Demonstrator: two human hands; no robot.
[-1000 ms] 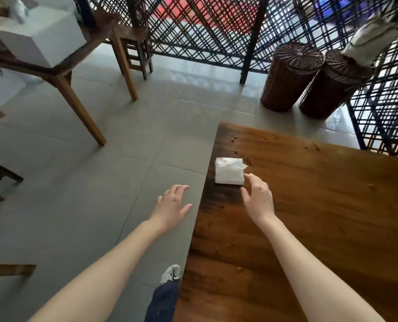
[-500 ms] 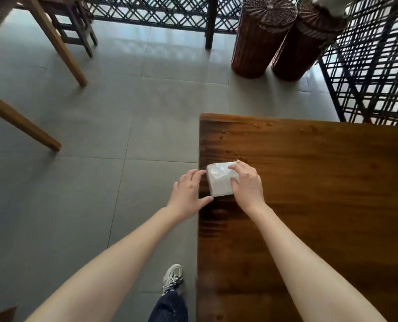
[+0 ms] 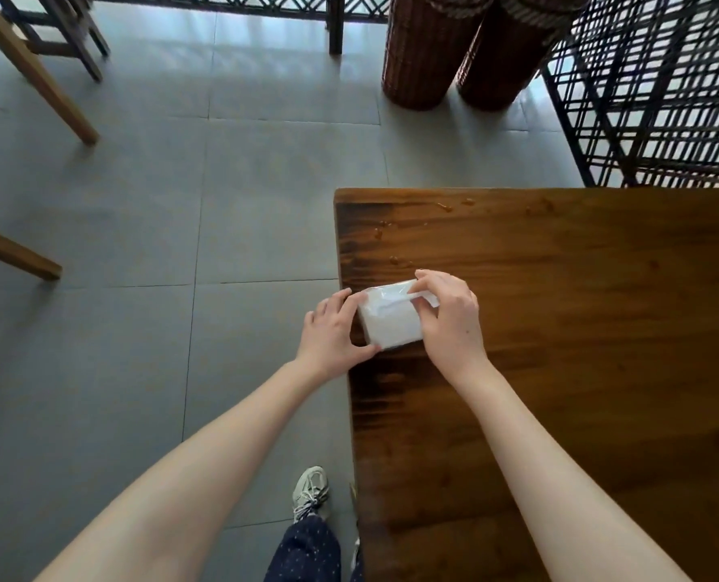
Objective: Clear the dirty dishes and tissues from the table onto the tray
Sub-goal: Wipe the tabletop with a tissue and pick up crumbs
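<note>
A white tissue pack [image 3: 389, 323] sits near the left edge of the dark wooden table [image 3: 580, 329]. My left hand [image 3: 332, 338] grips the pack's left side from beyond the table edge. My right hand [image 3: 448, 319] rests on its right end, with thumb and fingers pinching a white tissue at the top opening. Small food crumbs and drips [image 3: 395, 245] lie on the wood beyond the pack. No tray or dishes are in view.
Grey tiled floor [image 3: 181, 245] spreads left of the table. Two brown wicker baskets [image 3: 425, 52] stand beyond the table's far edge beside a black lattice screen [image 3: 660, 86]. Wooden table and stool legs [image 3: 34, 69] stand at the far left. My shoe [image 3: 309, 491] is near the table edge.
My right hand reached the tissue pack and closed on it, then my left hand came in against its left side. The view tilted downward and nearer to the table.
</note>
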